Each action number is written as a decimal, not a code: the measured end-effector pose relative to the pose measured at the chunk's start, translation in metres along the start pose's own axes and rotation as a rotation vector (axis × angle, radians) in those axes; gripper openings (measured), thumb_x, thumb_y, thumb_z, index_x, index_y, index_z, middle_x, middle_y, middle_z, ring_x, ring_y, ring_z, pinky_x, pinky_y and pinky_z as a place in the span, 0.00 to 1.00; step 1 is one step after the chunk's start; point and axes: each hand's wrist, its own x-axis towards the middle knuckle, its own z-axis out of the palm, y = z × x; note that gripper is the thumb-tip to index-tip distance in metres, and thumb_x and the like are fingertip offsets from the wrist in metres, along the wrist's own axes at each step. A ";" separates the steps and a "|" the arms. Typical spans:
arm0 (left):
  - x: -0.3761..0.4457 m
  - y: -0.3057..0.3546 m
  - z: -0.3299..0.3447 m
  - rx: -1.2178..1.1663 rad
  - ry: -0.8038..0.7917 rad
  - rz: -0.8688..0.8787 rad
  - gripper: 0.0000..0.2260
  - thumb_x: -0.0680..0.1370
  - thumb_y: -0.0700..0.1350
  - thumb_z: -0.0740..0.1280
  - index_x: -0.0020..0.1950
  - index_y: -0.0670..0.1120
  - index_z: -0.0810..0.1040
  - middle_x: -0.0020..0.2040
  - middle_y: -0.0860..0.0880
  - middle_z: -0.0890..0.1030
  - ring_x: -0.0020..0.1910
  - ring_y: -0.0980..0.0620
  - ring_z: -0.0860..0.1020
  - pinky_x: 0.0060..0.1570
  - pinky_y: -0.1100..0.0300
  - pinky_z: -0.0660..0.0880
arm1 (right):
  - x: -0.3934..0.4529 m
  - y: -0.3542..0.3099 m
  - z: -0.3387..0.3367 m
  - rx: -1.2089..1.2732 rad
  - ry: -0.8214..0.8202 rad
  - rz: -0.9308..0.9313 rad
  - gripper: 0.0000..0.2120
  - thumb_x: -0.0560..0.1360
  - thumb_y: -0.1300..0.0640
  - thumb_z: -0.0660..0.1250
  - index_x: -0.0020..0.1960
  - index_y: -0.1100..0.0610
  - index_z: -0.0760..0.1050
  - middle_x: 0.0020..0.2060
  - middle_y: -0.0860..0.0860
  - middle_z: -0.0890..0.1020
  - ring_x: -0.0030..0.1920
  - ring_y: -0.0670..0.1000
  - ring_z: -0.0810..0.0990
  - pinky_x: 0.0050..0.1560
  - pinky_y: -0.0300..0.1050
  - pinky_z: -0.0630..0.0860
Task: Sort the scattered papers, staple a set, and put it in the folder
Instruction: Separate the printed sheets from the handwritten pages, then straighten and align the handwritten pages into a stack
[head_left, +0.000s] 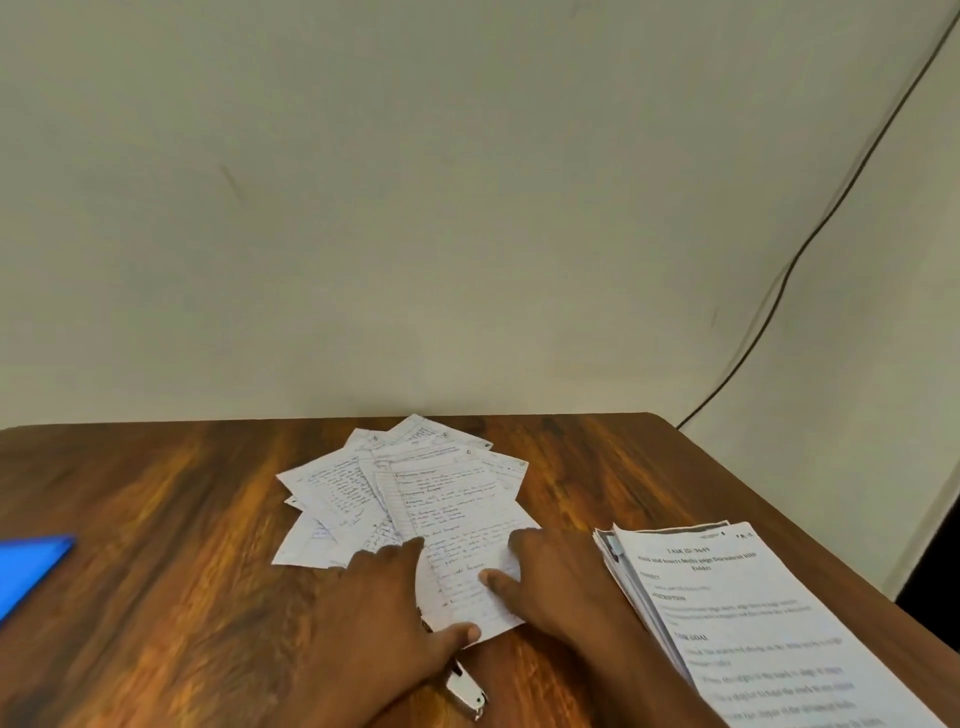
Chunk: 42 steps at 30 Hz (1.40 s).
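Right now the wooden table (156, 519) fills the lower half of the view, pushed up against a pale wall (415, 208) with a dark cable (810, 239) trailing down at the right. Next in size, a printed stack of sheets (737, 613) lies at the right edge of the table, and a blue folder (31, 566) pokes in at the far left, well apart from the action. Centre stage, the scattered papers (405, 493), handwritten and fanned out in a loose overlapping heap. Both hands are down on the near end of that heap: the left hand (384, 613) presses flat with fingers spread and fairly straight, thumb on the lower edge of the top sheet, gripping nothing; the right hand (550, 577) likewise lies on the top sheet, fingers extended, thumb resting on the paper, nothing pinched. Smallest of all, a silver stapler (467, 691) peeks out just below the left hand, partly hidden by it. The step looks like gathering and sorting, barely begun. Done well, that means sliding sheets inward with flat palms, squaring the edges against the table before any lift, and keeping the heap clear of the printed stack so nothing mixes
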 end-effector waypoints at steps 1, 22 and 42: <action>0.000 -0.003 -0.004 -0.034 -0.049 -0.033 0.47 0.63 0.82 0.61 0.77 0.61 0.61 0.74 0.58 0.72 0.69 0.54 0.72 0.67 0.55 0.71 | 0.004 -0.002 -0.001 0.017 0.017 -0.004 0.27 0.77 0.29 0.61 0.64 0.48 0.76 0.61 0.47 0.83 0.57 0.48 0.81 0.57 0.46 0.75; -0.010 -0.053 -0.038 -0.390 -0.466 0.357 0.21 0.68 0.54 0.81 0.60 0.58 0.84 0.50 0.78 0.74 0.52 0.70 0.74 0.44 0.76 0.70 | 0.030 -0.014 0.050 0.108 -0.058 0.012 0.45 0.73 0.19 0.46 0.82 0.43 0.56 0.84 0.48 0.57 0.83 0.53 0.57 0.81 0.62 0.53; -0.003 -0.037 0.009 -0.261 -0.153 0.347 0.39 0.70 0.72 0.70 0.78 0.65 0.62 0.78 0.62 0.66 0.77 0.58 0.64 0.76 0.54 0.64 | -0.102 -0.023 -0.033 0.226 -0.133 0.076 0.29 0.63 0.31 0.78 0.60 0.43 0.80 0.51 0.39 0.83 0.48 0.41 0.80 0.50 0.42 0.82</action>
